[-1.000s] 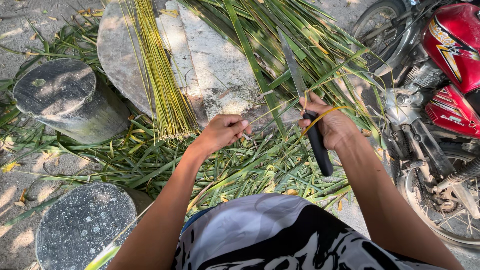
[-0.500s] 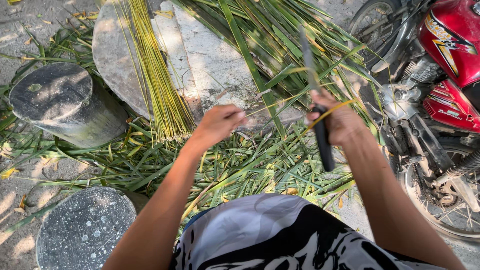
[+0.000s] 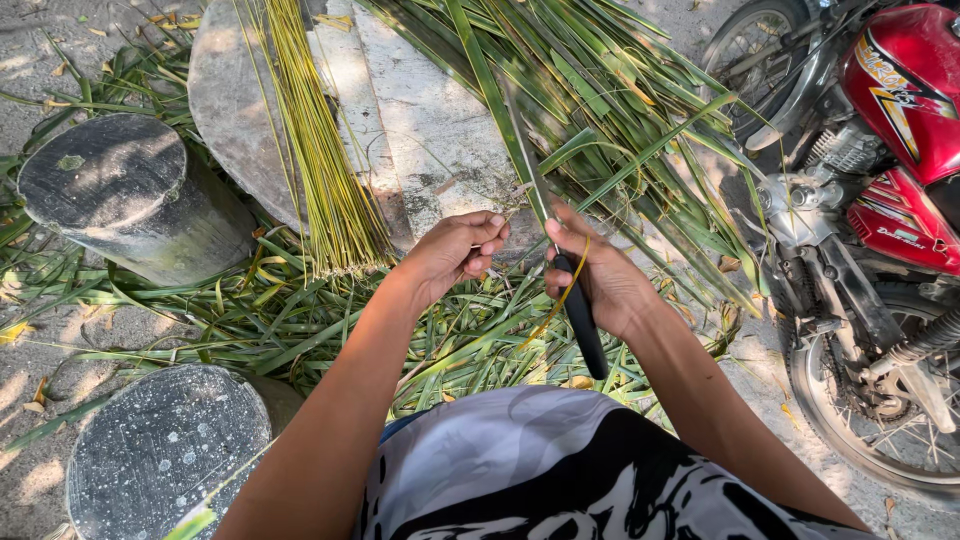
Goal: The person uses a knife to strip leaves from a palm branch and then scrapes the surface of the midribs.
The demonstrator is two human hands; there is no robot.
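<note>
Shifted leftward since half a second earlier: right hand (image 3: 600, 280) and knife (image 3: 570, 290), now close beside left hand (image 3: 455, 250). Right hand wrapped tight round smooth black knife handle, grey blade blurred, pointing up and away over long flat green leaves (image 3: 600, 90). Thin yellow strip (image 3: 560, 295) looped across right-hand fingers and the handle. Left hand curled, fingertips pinched on a fine pale strand, barely visible, running toward the blade. Bundle of stripped yellow-green leaf ribs (image 3: 320, 170), thin and straight, fanned on a rough grey concrete slab (image 3: 420, 130). Litter of cut green blades (image 3: 300, 320) on sandy ground below both hands. Two dark round stumps (image 3: 120, 190), flat-topped, at left. Red motorcycle (image 3: 880, 150) with spoked wheel at right.
</note>
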